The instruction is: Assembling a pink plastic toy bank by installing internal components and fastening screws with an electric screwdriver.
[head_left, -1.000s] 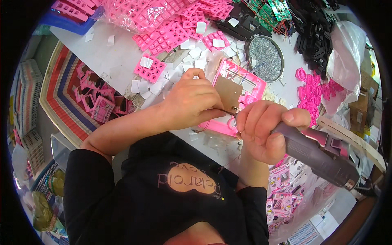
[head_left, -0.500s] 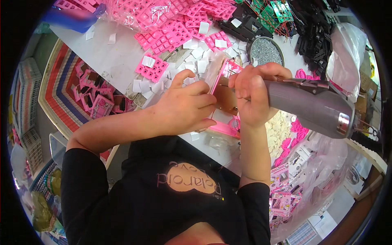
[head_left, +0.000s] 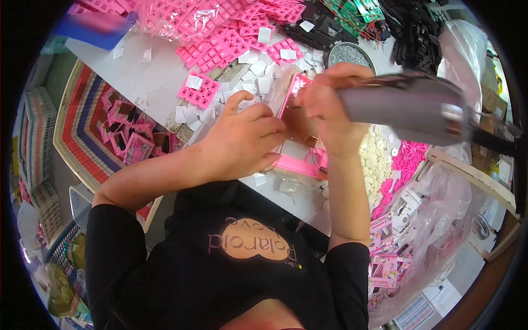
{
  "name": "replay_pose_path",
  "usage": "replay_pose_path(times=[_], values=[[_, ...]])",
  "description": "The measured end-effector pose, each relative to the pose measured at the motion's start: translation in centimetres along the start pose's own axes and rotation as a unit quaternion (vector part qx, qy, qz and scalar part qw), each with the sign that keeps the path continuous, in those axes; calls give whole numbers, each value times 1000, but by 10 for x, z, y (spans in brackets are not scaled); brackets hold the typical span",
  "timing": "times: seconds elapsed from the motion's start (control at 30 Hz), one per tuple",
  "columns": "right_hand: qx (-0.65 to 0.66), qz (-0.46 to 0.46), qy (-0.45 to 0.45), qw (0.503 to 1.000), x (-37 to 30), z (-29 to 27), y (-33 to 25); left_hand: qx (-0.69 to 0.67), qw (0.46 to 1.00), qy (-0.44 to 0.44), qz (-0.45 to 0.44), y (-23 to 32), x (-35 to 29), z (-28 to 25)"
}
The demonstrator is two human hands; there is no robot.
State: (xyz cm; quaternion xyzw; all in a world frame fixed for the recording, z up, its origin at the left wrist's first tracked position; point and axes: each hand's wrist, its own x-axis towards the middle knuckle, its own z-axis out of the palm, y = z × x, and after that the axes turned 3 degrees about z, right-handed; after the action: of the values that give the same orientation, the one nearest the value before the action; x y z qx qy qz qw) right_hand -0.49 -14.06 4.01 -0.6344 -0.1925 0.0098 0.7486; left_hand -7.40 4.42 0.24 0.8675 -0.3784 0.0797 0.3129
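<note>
My right hand [head_left: 333, 113] is wrapped round a grey powered screwdriver [head_left: 404, 107], blurred by motion, whose tip end points left over the workpiece. Under it stands a pink plastic casing [head_left: 297, 165] with a flat brown board [head_left: 300, 125] inside and thin wires at its near corner. My left hand [head_left: 239, 135] grips the casing's left edge with bent fingers, the index finger raised. The screwdriver's bit is mostly hidden behind my right fingers, so I cannot tell whether it touches a screw.
Small white paper squares [head_left: 250, 77] and pink keypads [head_left: 199, 91] lie beyond the casing. A round tin of screws [head_left: 347, 54] stands by black parts [head_left: 316, 33]. Cream pieces [head_left: 375, 159] and pink cords [head_left: 410, 157] lie right. A striped basket [head_left: 80, 124] holds pink assemblies at left.
The rear end of the screwdriver has swung up and away from me as my right hand moved slightly. My left hand still holds the casing. The whole view has shifted a little.
</note>
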Motion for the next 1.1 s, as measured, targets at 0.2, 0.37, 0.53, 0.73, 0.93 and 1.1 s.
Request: replay_pose_path(times=[0.2, 0.37, 0.53, 0.73, 0.93, 1.1], values=[[-36, -56, 88, 994, -5, -50, -60, -43, 995, -73, 51, 20, -1, -2], [-325, 229, 5, 917, -74, -90, -71, -29, 987, -86, 129, 5, 12, -7], [-324, 276, 64, 902, -121, -70, -62, -27, 983, -107, 148, -4, 30, -17], [-262, 273, 101, 920, -143, -53, -41, -6, 997, -37, 68, 1, 27, -20], [-121, 278, 70, 950, -124, -35, -38, -115, 993, -28, -17, 46, 23, 15], [-112, 285, 4, 952, -97, -41, -39, -181, 982, 13, -41, 35, 30, 15]])
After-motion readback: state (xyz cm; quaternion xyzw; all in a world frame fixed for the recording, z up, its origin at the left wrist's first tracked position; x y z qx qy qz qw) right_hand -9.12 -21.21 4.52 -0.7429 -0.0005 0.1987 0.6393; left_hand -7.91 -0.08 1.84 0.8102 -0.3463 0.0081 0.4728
